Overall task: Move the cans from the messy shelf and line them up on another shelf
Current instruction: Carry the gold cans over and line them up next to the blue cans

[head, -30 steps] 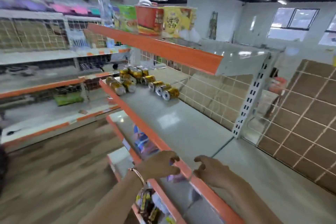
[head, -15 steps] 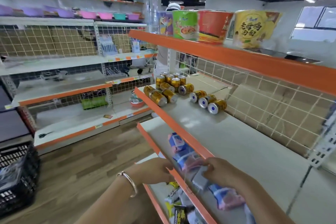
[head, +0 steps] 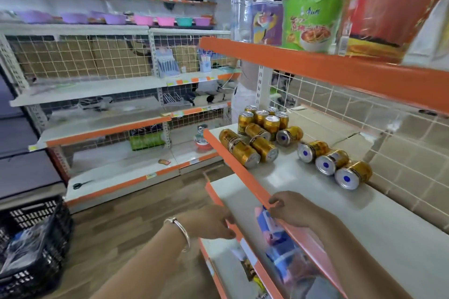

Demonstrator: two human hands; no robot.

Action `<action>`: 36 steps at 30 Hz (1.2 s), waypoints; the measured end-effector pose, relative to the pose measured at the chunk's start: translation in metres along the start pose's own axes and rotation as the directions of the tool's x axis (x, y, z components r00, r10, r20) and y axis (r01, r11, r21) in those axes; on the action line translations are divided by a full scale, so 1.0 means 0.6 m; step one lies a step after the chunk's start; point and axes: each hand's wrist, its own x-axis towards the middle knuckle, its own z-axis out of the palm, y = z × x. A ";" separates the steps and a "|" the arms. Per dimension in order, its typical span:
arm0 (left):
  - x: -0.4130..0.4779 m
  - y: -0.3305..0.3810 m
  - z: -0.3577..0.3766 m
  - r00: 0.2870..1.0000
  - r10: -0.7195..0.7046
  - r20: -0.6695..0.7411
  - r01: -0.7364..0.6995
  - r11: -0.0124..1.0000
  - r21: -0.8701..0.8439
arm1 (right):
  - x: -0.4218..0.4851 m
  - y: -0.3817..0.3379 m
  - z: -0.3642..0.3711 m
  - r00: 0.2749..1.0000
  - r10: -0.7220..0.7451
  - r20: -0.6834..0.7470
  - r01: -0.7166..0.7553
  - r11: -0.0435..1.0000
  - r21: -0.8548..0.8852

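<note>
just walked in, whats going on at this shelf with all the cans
A person is at a store shelf where gold cans sit in a jumble, some upright at the far end and the rest lying on their sides. Neither hand holds a can. The left hand is at the orange lip of the shelf below, and the right hand is at the lip of the can shelf.

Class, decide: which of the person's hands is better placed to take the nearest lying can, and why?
Probably the right hand: it is by the orange lip of the cans' shelf, with the nearest can just beyond. The left hand is lower, beside the shelf below.
</note>
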 end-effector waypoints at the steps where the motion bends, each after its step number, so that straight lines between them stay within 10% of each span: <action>1: 0.017 -0.009 -0.018 1.000 -0.010 -0.013 0.010 1.000 0.006 | 0.026 -0.009 -0.007 1.000 -0.010 0.004 0.010 1.000 -0.011; 23: 0.344 -0.106 -0.289 0.980 0.172 -0.102 -0.155 0.975 0.162 | 0.354 -0.105 -0.092 0.952 0.026 -0.304 -0.065 0.991 -0.120; 36: 0.495 -0.136 -0.338 0.991 0.009 -0.132 -0.025 0.993 -0.113 | 0.406 -0.133 -0.034 0.928 0.309 -0.210 -0.356 0.902 -0.245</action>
